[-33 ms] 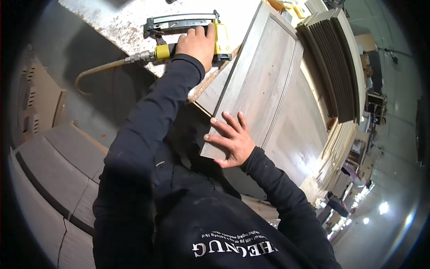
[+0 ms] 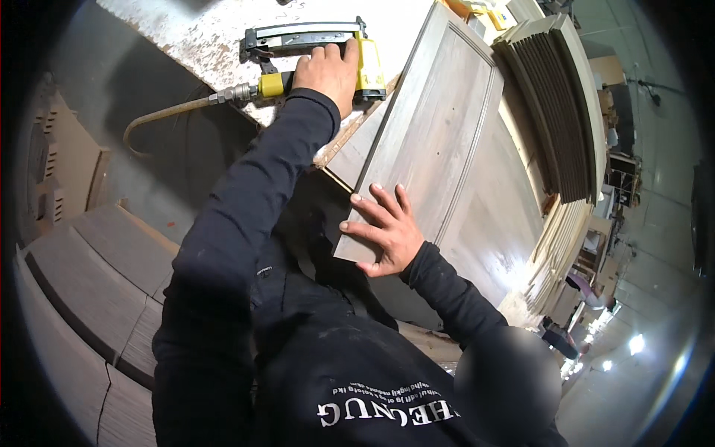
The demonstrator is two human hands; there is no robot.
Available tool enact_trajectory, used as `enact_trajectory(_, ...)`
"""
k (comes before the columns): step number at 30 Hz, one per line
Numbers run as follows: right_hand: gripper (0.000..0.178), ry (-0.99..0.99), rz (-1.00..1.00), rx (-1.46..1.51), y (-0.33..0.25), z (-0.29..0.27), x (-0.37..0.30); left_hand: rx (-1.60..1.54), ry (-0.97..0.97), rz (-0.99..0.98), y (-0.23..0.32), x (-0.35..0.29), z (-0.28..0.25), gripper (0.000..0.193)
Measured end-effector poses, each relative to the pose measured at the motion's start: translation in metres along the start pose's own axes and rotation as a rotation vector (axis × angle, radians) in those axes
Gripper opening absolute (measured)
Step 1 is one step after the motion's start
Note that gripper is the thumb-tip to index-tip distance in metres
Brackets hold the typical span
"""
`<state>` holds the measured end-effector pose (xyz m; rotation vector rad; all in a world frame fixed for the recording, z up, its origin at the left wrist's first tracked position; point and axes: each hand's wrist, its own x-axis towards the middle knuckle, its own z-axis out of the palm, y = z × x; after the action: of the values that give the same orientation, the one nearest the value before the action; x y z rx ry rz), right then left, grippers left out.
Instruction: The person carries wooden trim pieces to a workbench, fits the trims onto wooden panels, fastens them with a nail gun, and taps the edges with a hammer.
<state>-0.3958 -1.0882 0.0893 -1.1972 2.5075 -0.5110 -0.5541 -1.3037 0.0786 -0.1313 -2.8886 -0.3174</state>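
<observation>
My left hand (image 2: 326, 74) is wrapped round the handle of a yellow and black nail gun (image 2: 370, 65). The gun lies on its side at the corner of a white, worn tabletop (image 2: 201, 46). From its handle end, a metal coupling leads to a tan air hose (image 2: 167, 112) that curls down off the table. My right hand (image 2: 389, 232) rests with spread fingers on the near end of a grey-brown wood panel (image 2: 417, 141). A framed, recessed field with a moulded border runs along this panel.
Under the panel lies a wide grey-brown board (image 2: 495, 197). To the right stand a stack of dark panels (image 2: 547, 112) and a bundle of pale strips (image 2: 547, 249). Stacked grey boards (image 2: 89, 276) fill the lower left, below a brown carton-like piece (image 2: 74, 160).
</observation>
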Motion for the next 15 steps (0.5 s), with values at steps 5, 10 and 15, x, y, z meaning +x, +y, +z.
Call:
enact_trajectory(5,0.061,0.007,0.009,-0.013,0.001,0.005,0.000,-0.129,-0.276,0.105,-0.020,-0.040,-0.040,0.053)
enact_trajectory(10,0.066,-0.005,0.023,0.009,0.006,0.012,-0.007,-0.558,-0.227,0.129,-0.062,-0.122,-0.101,0.051)
enact_trajectory(15,0.065,-0.028,0.021,0.007,0.001,0.005,-0.002,-1.189,-0.630,-0.102,-0.116,-0.184,-0.090,0.037)
